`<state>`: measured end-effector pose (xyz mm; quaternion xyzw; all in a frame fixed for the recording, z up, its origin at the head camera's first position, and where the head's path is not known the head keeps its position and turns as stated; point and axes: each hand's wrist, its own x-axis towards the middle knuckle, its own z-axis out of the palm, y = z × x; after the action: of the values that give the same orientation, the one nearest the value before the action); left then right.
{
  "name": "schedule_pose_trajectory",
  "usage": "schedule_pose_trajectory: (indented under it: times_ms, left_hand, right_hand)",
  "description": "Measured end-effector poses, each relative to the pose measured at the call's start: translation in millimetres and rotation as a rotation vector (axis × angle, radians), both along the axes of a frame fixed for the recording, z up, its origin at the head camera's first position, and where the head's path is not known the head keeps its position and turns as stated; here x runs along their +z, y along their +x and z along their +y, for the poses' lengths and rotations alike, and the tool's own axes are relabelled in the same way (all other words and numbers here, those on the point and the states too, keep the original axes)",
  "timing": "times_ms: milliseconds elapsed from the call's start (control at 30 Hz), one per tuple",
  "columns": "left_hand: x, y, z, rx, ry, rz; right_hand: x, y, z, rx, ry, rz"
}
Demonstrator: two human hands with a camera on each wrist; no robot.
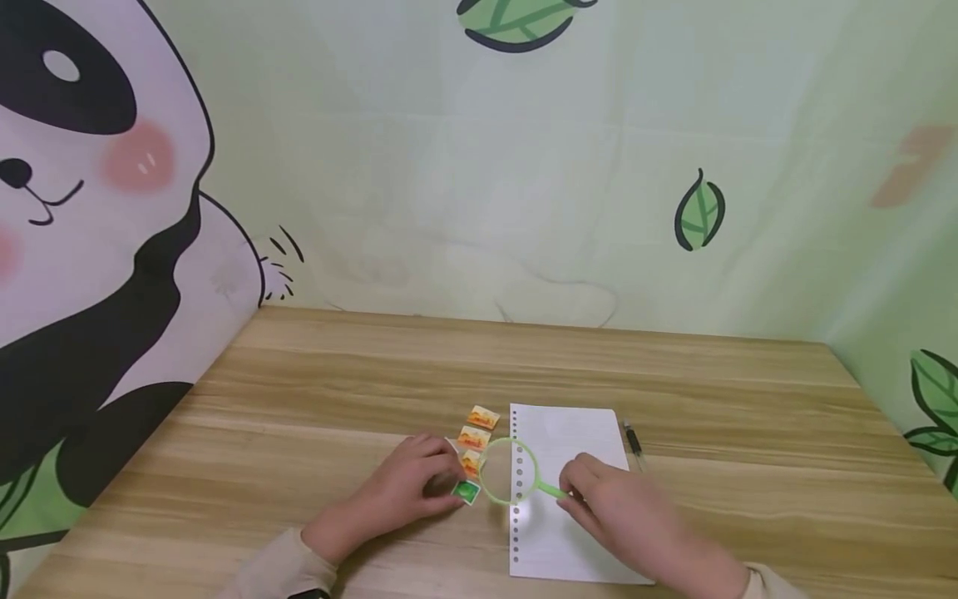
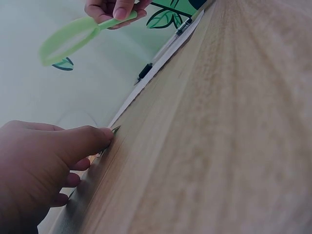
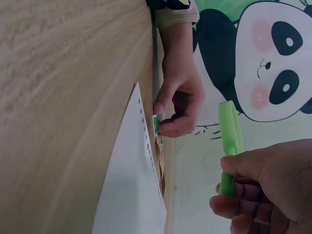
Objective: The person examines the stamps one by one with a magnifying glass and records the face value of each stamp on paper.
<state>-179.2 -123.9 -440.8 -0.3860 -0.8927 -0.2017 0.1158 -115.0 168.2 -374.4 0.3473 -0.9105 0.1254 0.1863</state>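
My right hand [image 1: 624,503] grips the handle of a light-green magnifying glass [image 1: 550,489], its round lens held up over the left edge of a sheet of paper. Between the thumb and finger of my left hand [image 1: 407,482] is a small green stamp-like card [image 1: 466,492], pinched at its edge close to the tabletop. Behind that card, several small orange picture cards [image 1: 475,438] lie in a column; the nearest is partly overlapped by the lens rim. In the right wrist view the magnifying glass [image 3: 229,129] appears edge-on, with the green card [image 3: 155,125] beyond it.
White lined paper [image 1: 572,532] with punched holes down its left side lies under the right hand. Beside its right edge is a black-and-clear pen [image 1: 633,438]. The wooden table [image 1: 359,366] meets a printed panda backdrop [image 1: 419,166] at the back and sides.
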Motion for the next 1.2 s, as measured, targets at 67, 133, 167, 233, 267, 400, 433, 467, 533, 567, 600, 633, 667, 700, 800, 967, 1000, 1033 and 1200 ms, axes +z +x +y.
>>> schedule_pose_trajectory:
  times_ms: [67,133,167,233,267,400,433,467,533,567,600,633,667,700,800,967,1000,1033,1200]
  left_hand:
    - [-0.2,0.3,-0.3,-0.002,0.003,0.005]
    - [0.4,0.7,-0.4,0.001,-0.003,0.001]
    - [0.9,0.6,-0.4,0.004,-0.009,-0.004]
    - [2.2,0.7,-0.1,0.016,-0.025,-0.018]
    - [2.7,0.6,0.1,0.020,-0.031,-0.021]
    - [3.4,0.6,0.9,0.027,-0.036,-0.026]
    - [3.4,0.7,1.0,0.026,-0.035,-0.026]
    - [3.4,0.9,0.9,0.027,-0.035,-0.028]
    - [3.4,1.1,0.6,0.029,-0.036,-0.031]
    - [3.5,1.1,0.4,0.031,-0.039,-0.033]
    - [3.5,1.1,0.2,0.032,-0.043,-0.033]
    - [3.6,1.2,0.0,0.034,-0.045,-0.035]
    - [3.8,1.2,-0.2,0.035,-0.047,-0.037]
    - [3.9,1.2,-0.3,0.036,-0.049,-0.039]
    - [4.6,0.8,1.2,0.033,-0.052,-0.043]
    - [5.8,1.3,3.4,0.024,-0.053,-0.041]
    - [5.9,1.6,3.4,0.019,-0.052,-0.036]
    - [5.9,1.9,3.4,0.015,-0.052,-0.030]
    - [5.7,2.5,1.6,0.003,-0.072,0.025]
  right_hand:
    - [-1.5,0.6,-4,0.018,0.010,-0.002]
    - [-3.4,1.0,-8,0.033,0.026,0.011]
    - [-3.9,1.4,-10,0.037,0.038,0.012]
    - [-5.4,1.9,-13,0.032,0.067,0.023]
    - [-5.9,2.3,-15,0.028,0.085,0.024]
    - [-6.7,3.4,-20,0.022,0.136,0.009]
    - [-6.5,3.6,-21,0.025,0.145,0.006]
    - [-6.1,3.6,-22,0.029,0.153,-0.001]
    - [-5.6,3.8,-23,0.036,0.159,-0.005]
    - [-5.6,3.8,-24,0.040,0.162,-0.004]
    - [-5.6,3.9,-25,0.044,0.162,0.001]
    - [-5.8,3.9,-25,0.046,0.162,0.008]
    - [-6.2,3.8,-25,0.047,0.161,0.015]
    - [-6.7,3.9,-26,0.050,0.160,0.026]
    - [-8.3,4.5,-24,0.051,0.152,0.047]
    - [-9.0,5.0,-23,0.050,0.151,0.049]
    - [-8.9,4.9,-22,0.050,0.150,0.050]
    - [-8.6,4.9,-22,0.049,0.149,0.052]
    - [-7.0,2.5,-19,0.047,0.121,0.102]
